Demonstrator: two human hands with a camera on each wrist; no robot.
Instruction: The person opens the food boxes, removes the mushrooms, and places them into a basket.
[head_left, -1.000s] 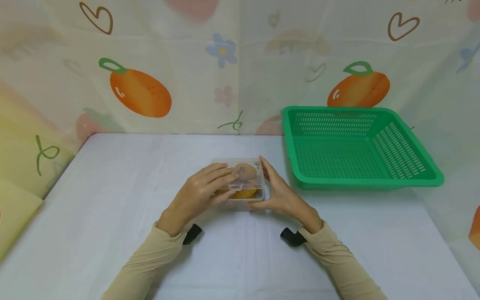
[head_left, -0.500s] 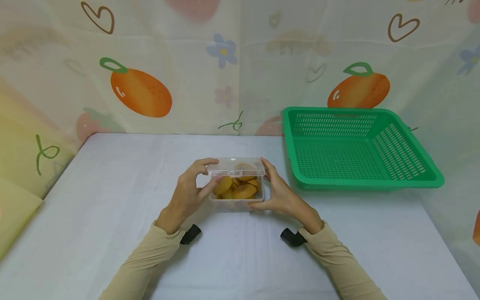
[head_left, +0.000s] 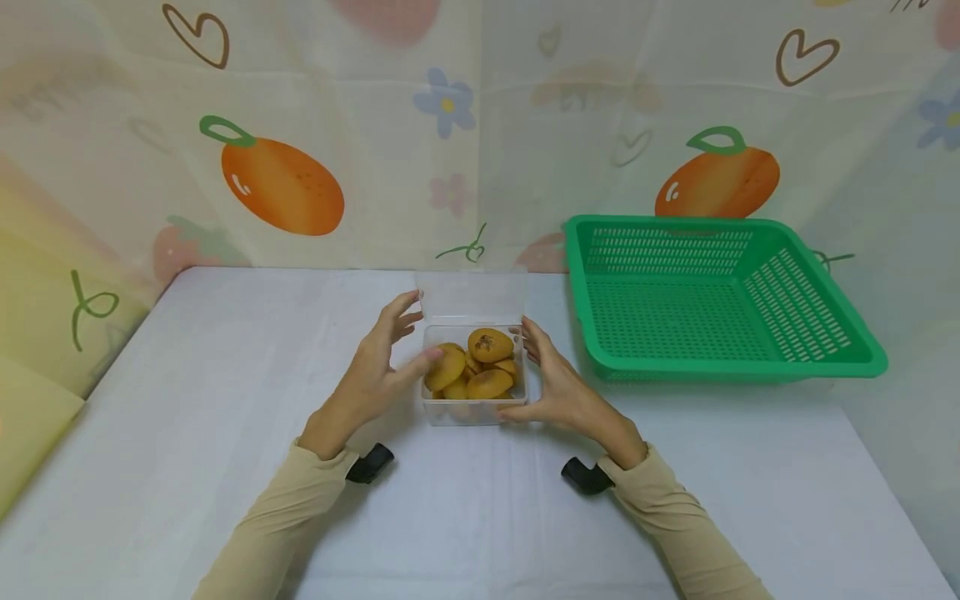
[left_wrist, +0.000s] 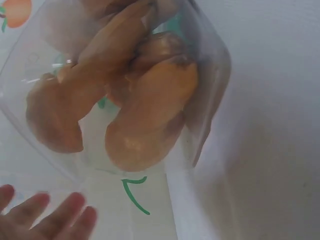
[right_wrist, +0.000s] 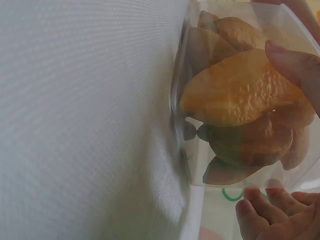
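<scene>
A clear plastic box [head_left: 450, 413] stands on the white table, its transparent hinged lid [head_left: 474, 298] tilted up at the back. Several yellow-brown, rounded oval pieces [head_left: 489, 383] lie heaped inside; their kind is unclear. My right hand [head_left: 566, 392] grips the box's right side, thumb on the front wall and fingers toward the back corner. At the left side, my left hand [head_left: 371, 371] has its fingers spread, the index fingertip at the lid's left edge and the thumb over the box's left rim. In the left wrist view, the fingertips [left_wrist: 75, 205] are below the box, apart from it.
A green perforated basket [head_left: 731, 367] stands at the back right of the table. Behind the table hangs a patterned cloth [head_left: 390, 225] with printed fruit. Black wrist-worn pieces [head_left: 371, 463] stick out by both cuffs.
The lid has swung up and back from over the box, uncovering the pieces. My left hand has come off the lid's top to the left side. My right hand stays in place.
</scene>
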